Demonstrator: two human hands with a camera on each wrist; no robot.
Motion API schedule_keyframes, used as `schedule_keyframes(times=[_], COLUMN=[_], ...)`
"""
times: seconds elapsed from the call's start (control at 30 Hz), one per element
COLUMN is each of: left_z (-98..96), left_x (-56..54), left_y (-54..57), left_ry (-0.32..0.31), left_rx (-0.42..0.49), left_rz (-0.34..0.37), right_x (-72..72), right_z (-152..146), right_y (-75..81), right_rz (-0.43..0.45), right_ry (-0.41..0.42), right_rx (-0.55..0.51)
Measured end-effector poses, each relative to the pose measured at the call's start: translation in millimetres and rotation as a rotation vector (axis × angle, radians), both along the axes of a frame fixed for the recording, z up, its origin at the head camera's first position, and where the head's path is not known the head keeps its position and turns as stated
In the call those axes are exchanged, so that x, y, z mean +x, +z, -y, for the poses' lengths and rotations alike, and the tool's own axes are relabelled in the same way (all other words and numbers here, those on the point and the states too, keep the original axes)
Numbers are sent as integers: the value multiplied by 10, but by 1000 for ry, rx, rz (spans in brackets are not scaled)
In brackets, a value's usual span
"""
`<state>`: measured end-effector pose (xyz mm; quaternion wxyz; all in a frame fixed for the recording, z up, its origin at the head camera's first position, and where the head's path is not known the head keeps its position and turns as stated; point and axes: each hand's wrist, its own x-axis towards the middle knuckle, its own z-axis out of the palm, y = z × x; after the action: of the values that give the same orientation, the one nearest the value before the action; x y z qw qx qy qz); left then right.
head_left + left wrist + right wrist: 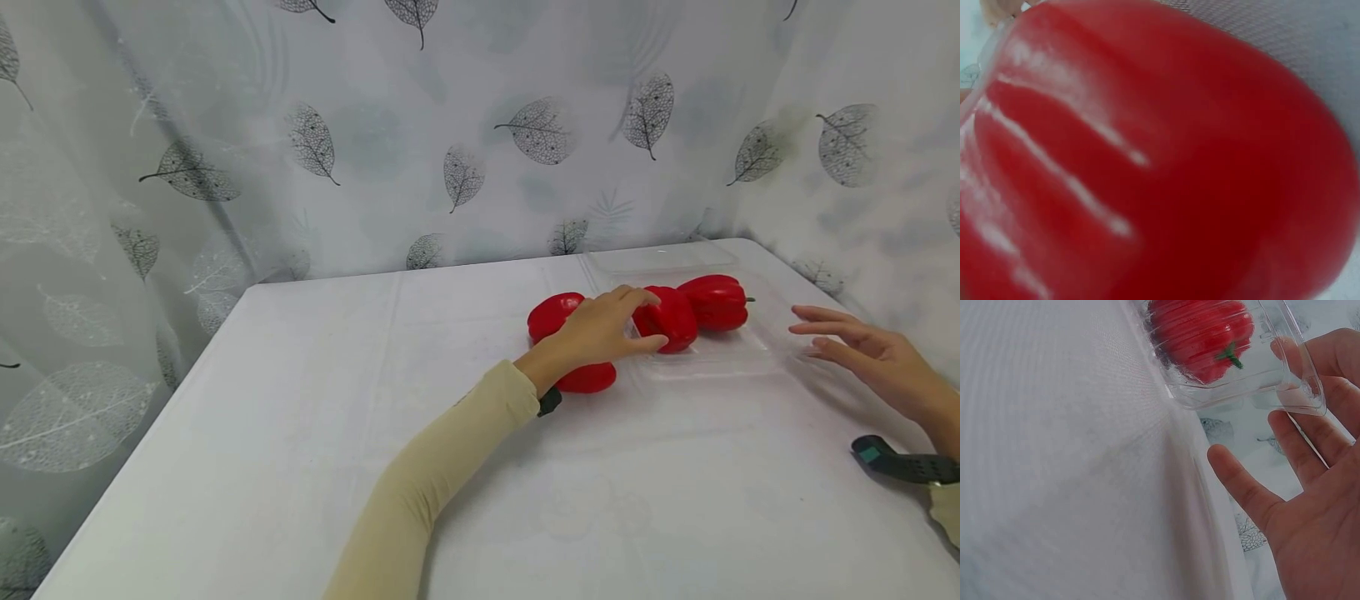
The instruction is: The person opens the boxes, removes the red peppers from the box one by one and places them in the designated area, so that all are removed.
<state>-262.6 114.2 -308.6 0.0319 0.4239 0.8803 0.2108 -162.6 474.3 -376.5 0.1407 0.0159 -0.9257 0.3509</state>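
Note:
A clear plastic container (720, 367) holds two red bell peppers. One bell pepper (671, 325) sits at its left side, and the other bell pepper (716, 302) lies behind it with its stem pointing right. My left hand (596, 333) reaches over the container's left edge, thumb and fingers spread apart at the nearer pepper. My right hand (873, 358) hovers right of the container with its fingers extended. In the right wrist view, its fingers overlap the container's rim (1300, 359), and a green stem (1230, 356) shows inside.
Two more red bell peppers, one farther back (551, 315) and one nearer (588, 379), lie on the white table (337, 433) beneath my left wrist, partly hidden. One red pepper (1197, 162) fills the left wrist view. A leaf-patterned curtain (375, 150) hangs behind the table.

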Motion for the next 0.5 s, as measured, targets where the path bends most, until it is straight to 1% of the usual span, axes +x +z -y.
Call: schedule_keyframes(times=[0.23, 0.4, 0.5], left_z=[-35, -51, -61], left_x=[-35, -65, -84], left_y=[-18, -39, -47], left_ry=[14, 13, 16], left_rx=[4, 17, 18], left_rz=[5, 24, 42], right_x=[0, 2, 1], right_z=[-4, 2, 5], right_y=[-2, 3, 9], right_rz=[2, -18, -17], right_ry=[0, 16, 12], right_rx=[4, -13, -7])
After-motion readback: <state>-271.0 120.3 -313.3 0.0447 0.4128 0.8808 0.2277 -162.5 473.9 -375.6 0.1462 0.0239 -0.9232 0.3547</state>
